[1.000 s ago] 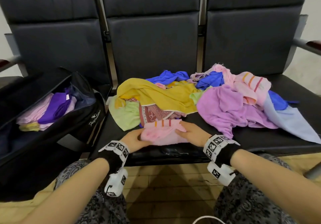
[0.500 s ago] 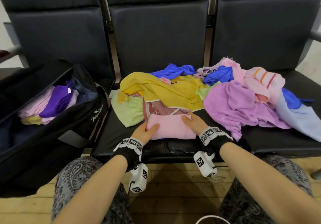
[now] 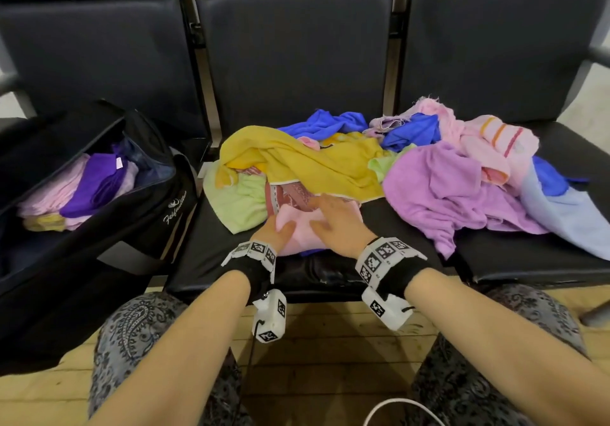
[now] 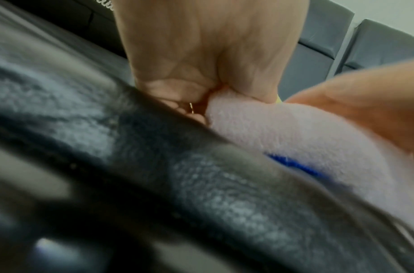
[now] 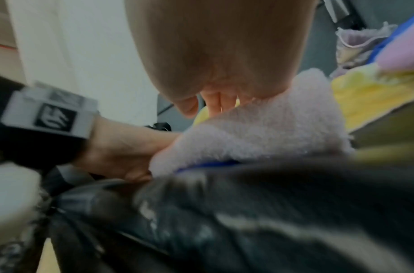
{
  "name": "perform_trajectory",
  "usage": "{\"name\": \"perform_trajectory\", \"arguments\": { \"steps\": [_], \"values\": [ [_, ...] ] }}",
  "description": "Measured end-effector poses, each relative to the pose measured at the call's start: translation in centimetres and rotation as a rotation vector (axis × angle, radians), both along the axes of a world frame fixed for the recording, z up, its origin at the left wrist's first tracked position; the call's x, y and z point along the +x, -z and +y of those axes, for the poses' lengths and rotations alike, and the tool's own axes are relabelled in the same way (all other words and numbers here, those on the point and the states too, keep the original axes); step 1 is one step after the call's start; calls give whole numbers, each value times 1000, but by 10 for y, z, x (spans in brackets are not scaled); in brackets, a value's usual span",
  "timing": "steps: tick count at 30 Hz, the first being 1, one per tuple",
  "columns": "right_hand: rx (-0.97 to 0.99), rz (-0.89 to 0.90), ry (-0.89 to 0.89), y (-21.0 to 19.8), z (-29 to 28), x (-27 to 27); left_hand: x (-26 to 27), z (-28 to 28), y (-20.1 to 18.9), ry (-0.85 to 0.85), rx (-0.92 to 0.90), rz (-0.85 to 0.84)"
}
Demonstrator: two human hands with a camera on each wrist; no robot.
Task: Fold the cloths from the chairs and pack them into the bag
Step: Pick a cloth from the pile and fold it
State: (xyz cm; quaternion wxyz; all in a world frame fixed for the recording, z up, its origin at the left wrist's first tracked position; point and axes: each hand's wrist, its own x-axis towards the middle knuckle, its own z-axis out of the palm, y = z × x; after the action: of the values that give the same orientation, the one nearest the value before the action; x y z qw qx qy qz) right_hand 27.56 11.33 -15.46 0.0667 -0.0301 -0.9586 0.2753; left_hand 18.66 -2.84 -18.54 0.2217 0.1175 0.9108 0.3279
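A folded pink cloth (image 3: pixel 298 232) lies at the front of the middle chair seat (image 3: pixel 330 277), with a blue edge showing underneath. My left hand (image 3: pixel 280 227) grips its left edge, thumb on top and fingers curled under; the left wrist view shows those fingers (image 4: pixel 189 109) tucked beneath the pink cloth (image 4: pixel 283 138). My right hand (image 3: pixel 330 214) lies flat on top of the cloth with fingers straight and spread, and the right wrist view shows the fingers (image 5: pixel 219 105) over the pink cloth (image 5: pixel 259 133). The black bag (image 3: pixel 148 224) stands open on the left chair.
Folded pink and purple cloths (image 3: pixel 95 181) lie in the bag. Behind my hands is a loose pile: a yellow cloth (image 3: pixel 307 161), a green cloth (image 3: pixel 241 201), a lilac cloth (image 3: pixel 445 187), blue cloths, a striped pink towel (image 3: pixel 501 141) and a light blue cloth (image 3: pixel 567 220). A wooden floor lies below.
The pink cloth's striped edge has been folded out of sight and the cloth is narrower. My right hand has slid left onto its top. My left hand has stayed at the left edge.
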Motion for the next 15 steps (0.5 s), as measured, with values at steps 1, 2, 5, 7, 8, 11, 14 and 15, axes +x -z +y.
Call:
{"name": "perform_trajectory", "arguments": {
  "steps": [1,2,5,7,8,11,14,15],
  "values": [
    [-9,-66,-36,5,-3,-1,0,-2,1,-25,4,-17],
    [1,-120,-43,10,-4,-2,0,-3,2,-61,16,-43],
    [64,-207,11,28,0,-5,-4,-5,4,-153,33,-120],
    [50,-218,54,36,3,-9,-8,-5,5,-188,63,-168],
    [46,-230,67,39,4,-11,-10,-5,5,-216,99,-198],
    [55,-303,73,42,6,-15,-15,-5,6,-320,224,-282],
    [41,-366,70,39,8,-17,-17,-3,8,-373,251,-307],
    [40,-383,68,38,8,-17,-17,-3,8,-378,244,-307]
  ]
}}
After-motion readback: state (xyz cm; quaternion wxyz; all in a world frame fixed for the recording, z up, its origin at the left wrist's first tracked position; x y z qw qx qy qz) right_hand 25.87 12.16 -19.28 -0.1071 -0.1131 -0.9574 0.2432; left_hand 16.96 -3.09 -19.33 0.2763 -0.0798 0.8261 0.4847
